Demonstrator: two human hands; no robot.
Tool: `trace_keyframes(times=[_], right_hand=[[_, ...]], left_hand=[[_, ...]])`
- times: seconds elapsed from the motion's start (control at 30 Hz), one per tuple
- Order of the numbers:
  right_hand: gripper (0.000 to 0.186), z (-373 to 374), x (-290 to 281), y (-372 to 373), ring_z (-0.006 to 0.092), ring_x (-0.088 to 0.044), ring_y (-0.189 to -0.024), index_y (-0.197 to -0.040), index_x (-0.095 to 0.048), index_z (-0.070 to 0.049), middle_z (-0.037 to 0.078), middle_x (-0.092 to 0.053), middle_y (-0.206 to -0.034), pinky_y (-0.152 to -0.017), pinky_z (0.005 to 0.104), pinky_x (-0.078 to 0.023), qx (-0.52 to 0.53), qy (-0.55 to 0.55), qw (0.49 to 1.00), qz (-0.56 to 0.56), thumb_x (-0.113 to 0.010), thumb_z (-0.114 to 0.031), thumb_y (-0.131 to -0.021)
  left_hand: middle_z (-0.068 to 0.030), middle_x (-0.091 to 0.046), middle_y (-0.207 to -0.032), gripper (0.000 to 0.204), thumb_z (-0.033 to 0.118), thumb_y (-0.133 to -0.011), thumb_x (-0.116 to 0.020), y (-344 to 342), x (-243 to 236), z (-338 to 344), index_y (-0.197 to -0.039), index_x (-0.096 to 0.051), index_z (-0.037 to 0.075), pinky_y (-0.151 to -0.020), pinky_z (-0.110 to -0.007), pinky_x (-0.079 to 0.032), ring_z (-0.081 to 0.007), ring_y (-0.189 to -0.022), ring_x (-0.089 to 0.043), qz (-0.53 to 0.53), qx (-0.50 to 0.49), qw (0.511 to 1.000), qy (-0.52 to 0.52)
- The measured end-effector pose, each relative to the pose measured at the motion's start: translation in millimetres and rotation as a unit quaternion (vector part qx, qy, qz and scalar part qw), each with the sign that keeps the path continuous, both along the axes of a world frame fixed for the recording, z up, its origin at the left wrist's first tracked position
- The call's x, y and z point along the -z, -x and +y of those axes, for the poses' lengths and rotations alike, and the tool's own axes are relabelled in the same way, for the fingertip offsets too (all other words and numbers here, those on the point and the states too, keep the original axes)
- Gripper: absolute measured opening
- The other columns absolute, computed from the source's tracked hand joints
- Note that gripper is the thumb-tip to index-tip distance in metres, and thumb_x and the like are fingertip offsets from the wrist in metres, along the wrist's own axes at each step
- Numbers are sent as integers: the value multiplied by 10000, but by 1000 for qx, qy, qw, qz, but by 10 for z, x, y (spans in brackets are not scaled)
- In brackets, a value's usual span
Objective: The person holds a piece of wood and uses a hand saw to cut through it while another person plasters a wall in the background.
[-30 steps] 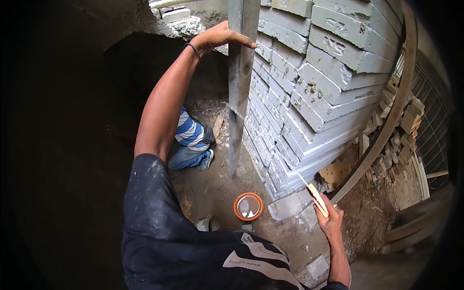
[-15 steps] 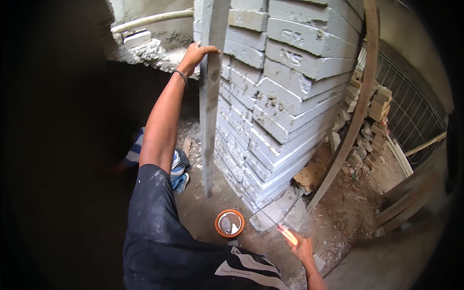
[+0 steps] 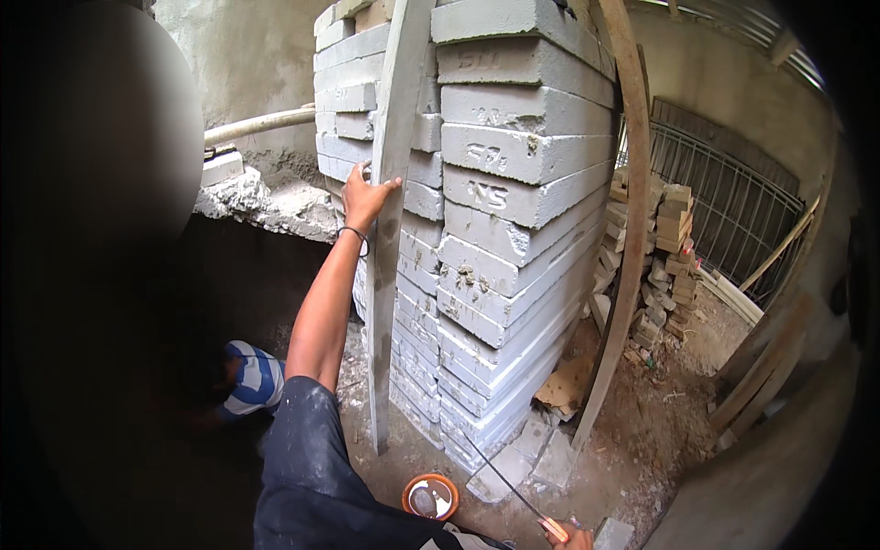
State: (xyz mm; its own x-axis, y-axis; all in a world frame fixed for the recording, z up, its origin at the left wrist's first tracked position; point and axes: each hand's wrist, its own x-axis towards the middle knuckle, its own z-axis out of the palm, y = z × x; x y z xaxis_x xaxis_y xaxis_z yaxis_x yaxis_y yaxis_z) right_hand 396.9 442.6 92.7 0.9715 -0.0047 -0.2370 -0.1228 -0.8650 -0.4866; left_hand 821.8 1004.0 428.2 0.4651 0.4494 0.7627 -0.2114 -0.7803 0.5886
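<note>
My left hand [image 3: 368,197] is closed round a long grey board [image 3: 385,266], which stands upright, leaning a little, in front of a tall stack of pale blocks [image 3: 490,238]. Fingers lie along the board's left edge while the thumb crosses its face. At the bottom of the view, partly cut off, my right hand [image 3: 573,539] grips an orange-handled tool [image 3: 513,490] with a long thin dark shaft. Its shaft points up and left towards the foot of the stack. Nearby on the ground sits an orange-rimmed bucket [image 3: 431,496] with grey contents.
A long curved-looking wooden post [image 3: 626,238] leans by the stack's right side. Beyond it are piled bricks [image 3: 674,229] and a metal grille [image 3: 724,183]. At the lower left another person [image 3: 252,378] in a blue-and-white top bends down. Broken concrete [image 3: 266,202] forms a ledge behind.
The view has tilted upward, showing more of the stack's top. My left hand keeps its hold on the board. My right hand and the tool now appear lower in the picture.
</note>
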Motion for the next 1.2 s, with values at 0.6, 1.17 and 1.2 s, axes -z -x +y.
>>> trace_keyframes(times=[0.6,1.17,1.2], right_hand=[[377,-194,8,-60,391,-614,-871,-1056,-691,-62,225,-665,-957,-802,442,-502,56,-271,954,115,-671,-244,-727],[397,-1673,2925,1763,283,-660,-600,-1109,-529,-46,152,-633,-719,-531,408,-520,450,-278,840,124,-623,-134,-734],[397,-1785,2859,1704,268,-654,-590,-1129,-514,-20,144,-628,-719,-508,393,-520,442,-251,850,139,-611,-139,-764]], left_hand=[[-287,-440,-1378,884,352,-723,-807,353,300,-376,-1366,-391,-90,-1063,-391,-365,-376,-1279,-446,-48,28,997,-44],[-222,-539,-1281,512,173,-900,-609,5056,5891,-2188,-1338,-441,-32,-997,-359,-398,-290,-1145,-541,683,198,680,178],[-217,-545,-1276,496,170,-905,-600,5152,5890,-2293,-1336,-449,-25,-991,-356,-403,-286,-1137,-547,687,211,669,192]])
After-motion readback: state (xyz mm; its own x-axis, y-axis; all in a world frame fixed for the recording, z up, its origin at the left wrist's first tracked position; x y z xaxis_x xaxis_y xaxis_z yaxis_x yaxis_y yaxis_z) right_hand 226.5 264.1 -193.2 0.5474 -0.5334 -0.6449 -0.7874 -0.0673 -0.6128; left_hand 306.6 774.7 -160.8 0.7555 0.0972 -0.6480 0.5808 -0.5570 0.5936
